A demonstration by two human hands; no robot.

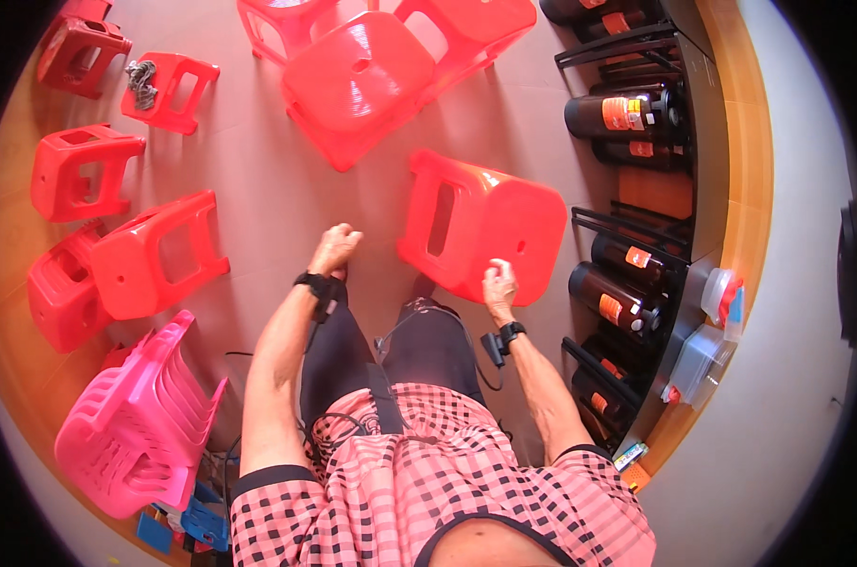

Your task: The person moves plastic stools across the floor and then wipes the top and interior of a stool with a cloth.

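Observation:
My left hand (337, 249) is curled closed in front of my left thigh, with nothing visible in it. My right hand (500, 286) has its fingers bent inward and overlaps the near edge of a red plastic stool (528, 222). Whether it touches the seat cannot be told from this angle. That stool has a small hole in its seat and a long slot in its side. Dark straps with small devices circle both wrists. Beyond my hands, more red stools (353, 80) stand close together at the top middle.
Several red stools (154, 260) line the left wall; a grey cloth (141, 85) lies on one. A stack of pink plastic chairs (140, 430) stands at lower left. Along the right, a black rack (702, 142) holds dark bottles (617, 113). Clear plastic containers (698, 364) sit beside it.

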